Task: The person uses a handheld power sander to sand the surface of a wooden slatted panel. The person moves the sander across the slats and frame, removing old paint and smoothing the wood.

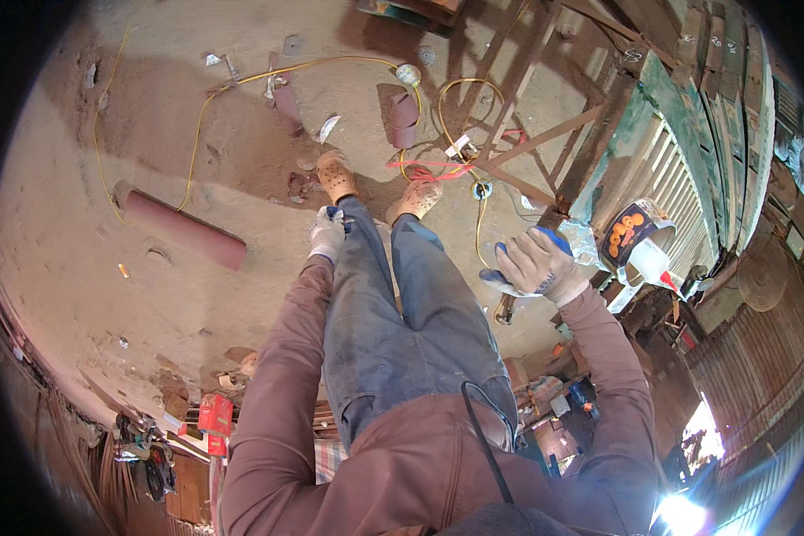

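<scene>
My left hand (328,232), in a white glove with blue patches, hangs beside my left leg with its fingers curled in. Whatever those fingers may hold is hidden. My right hand (540,265), in a similar glove, is raised to the right of my legs. Its fingers are bent but apart from the thumb, and I see nothing between them. Closest to it on the right is a tub (632,230) with a dark, orange-patterned label. Beside the tub is a white bottle (649,262) with a red tip.
A reddish-brown roll (183,228) lies on the dusty floor at left, and a curled sheet (404,121) lies beyond my feet. Yellow cable (330,61) loops across the floor to a white plug or socket (460,146). A green slatted frame (665,161) leans at right.
</scene>
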